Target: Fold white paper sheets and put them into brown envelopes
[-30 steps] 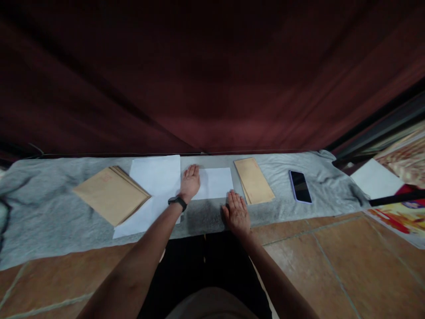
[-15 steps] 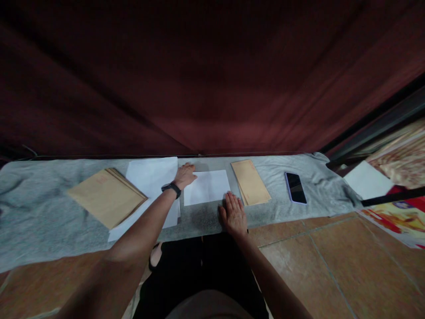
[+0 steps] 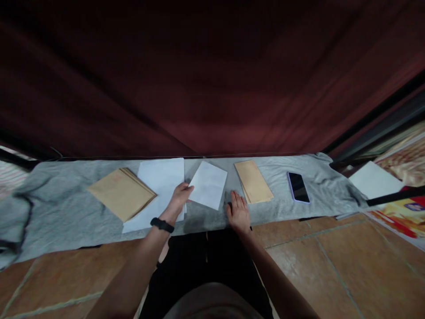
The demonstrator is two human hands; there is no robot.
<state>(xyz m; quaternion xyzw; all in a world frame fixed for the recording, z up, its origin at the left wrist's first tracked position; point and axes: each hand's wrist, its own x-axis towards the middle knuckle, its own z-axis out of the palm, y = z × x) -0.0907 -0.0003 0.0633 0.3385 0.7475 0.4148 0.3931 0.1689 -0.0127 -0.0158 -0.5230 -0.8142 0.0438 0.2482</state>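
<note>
A folded sheet of white paper [image 3: 210, 186] is turned at a slant in front of me. My left hand [image 3: 180, 195], with a dark band on its wrist, pinches the paper's left edge between thumb and fingers. Flat on the grey cloth [image 3: 212, 219] rests my right hand [image 3: 239, 212], fingers stretched out, just right of the paper and apart from it. Close beyond its fingertips lie a few small brown envelopes [image 3: 254, 180]. To the left, larger brown envelopes [image 3: 121, 194] lie partly over a stack of white sheets [image 3: 164, 179].
A phone [image 3: 298, 187] with a purple edge lies on the cloth to the right. Behind the cloth-covered surface hangs a dark red curtain [image 3: 212, 110]. Tiled floor [image 3: 305, 261] shows in front. A white card [image 3: 375, 180] and a colourful printed box [image 3: 398, 219] stand at far right.
My left hand has gone from lying spread at the paper's far left corner to pinching its left edge. The paper has turned from lying straight to a slant. My right hand stays flat.
</note>
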